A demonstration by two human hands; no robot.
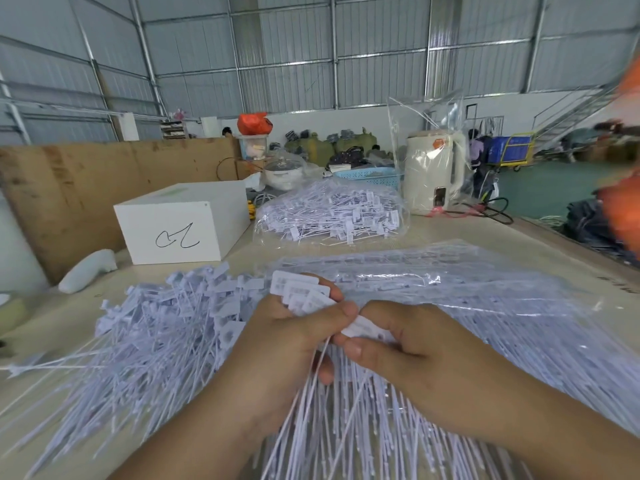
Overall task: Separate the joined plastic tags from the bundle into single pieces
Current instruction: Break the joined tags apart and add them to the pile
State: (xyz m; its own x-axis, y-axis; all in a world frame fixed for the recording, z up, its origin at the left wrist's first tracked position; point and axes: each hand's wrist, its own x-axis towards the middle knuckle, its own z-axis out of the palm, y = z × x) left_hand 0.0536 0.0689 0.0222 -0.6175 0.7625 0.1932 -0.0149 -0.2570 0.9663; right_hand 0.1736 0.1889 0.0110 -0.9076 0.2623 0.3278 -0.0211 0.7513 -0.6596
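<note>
Between the hands: the left hand (294, 327) is gripping a strip of joined tags (301, 292); the right hand (391, 344) is pinching 1 end tag (363, 329).
Progress: loose tags (166, 323) are piling up left of the hands; a bagged bundle (450, 282) is waiting behind them on the surface (540, 233).

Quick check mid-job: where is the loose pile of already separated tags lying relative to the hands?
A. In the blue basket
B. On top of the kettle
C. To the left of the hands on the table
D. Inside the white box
C: the loose pile of tags is spread on the table left of the left hand, while the right hand pinches one tag off the held bundle.
</note>
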